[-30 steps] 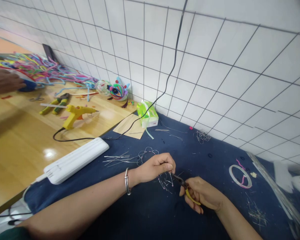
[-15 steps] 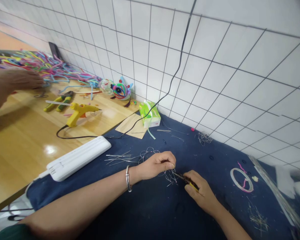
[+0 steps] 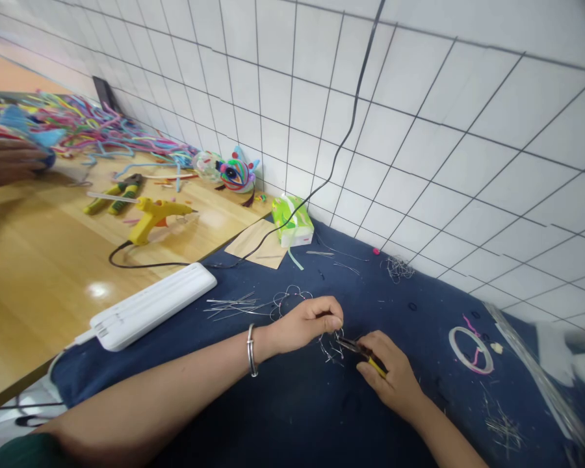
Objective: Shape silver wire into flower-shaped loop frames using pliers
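Over the dark blue cloth (image 3: 292, 396), my left hand (image 3: 309, 320) pinches a small looped piece of thin silvery wire (image 3: 331, 350), which hangs below the fingertips. My right hand (image 3: 387, 370) is wrapped round pliers (image 3: 365, 354) with dark jaws and yellow handles. The jaws point left and reach the wire just under my left fingers; whether they grip it is too small to tell. Left of my left hand lie another looped wire shape (image 3: 290, 296) and several straight wire pieces (image 3: 234, 305).
A white power strip (image 3: 153, 307), a yellow glue gun (image 3: 153, 218) and green-yellow pliers (image 3: 114, 195) lie left. Another person's hand (image 3: 7, 162) is beside colourful pipe cleaners (image 3: 97, 130). A tissue pack (image 3: 292, 221) stands by the wall; a tape ring (image 3: 470, 350) lies right.
The pliers and wire have shifted slightly under my left hand, which stays nearly in place. The other person's hand has moved left, and a blue object now shows beside it.
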`<state>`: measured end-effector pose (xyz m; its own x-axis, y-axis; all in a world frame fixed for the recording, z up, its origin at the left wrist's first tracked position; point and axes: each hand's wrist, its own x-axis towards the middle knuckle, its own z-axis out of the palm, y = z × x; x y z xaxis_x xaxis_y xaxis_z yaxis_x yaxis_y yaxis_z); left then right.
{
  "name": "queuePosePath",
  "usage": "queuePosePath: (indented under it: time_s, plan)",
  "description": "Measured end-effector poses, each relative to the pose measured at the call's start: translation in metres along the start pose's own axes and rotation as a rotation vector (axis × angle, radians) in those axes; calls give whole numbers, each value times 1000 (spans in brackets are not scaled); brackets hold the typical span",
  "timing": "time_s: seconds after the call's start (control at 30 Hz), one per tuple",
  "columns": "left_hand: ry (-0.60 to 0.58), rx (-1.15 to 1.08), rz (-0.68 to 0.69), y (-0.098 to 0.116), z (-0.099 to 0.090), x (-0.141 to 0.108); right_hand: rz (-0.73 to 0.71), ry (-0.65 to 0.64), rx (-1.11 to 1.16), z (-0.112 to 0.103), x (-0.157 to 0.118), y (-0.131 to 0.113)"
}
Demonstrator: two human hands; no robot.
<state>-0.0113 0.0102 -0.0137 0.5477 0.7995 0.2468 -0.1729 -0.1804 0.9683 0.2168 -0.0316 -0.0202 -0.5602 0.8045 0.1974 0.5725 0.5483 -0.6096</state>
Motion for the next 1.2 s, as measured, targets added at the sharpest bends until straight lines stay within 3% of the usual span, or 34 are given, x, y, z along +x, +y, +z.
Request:
queuePosePath:
  time_s: [0.17, 0.33, 0.6, 0.77, 1.2]
  plan:
    - [83, -256, -28, -9, 8, 0, -33, 72, -46, 1, -1, 0]
    - [116, -270, -12, -10, 9, 0, 2, 56, -20, -5, 0, -3]
    - [89, -535, -1, -9, 7, 0, 73, -7, 161, -9, 1, -7]
    - [54, -668, -12, -11, 7, 2, 89, 60, 137, -8, 1, -11]
    - [-25, -705, -57, -10, 11, -1, 8, 81, 74, -1, 2, -14]
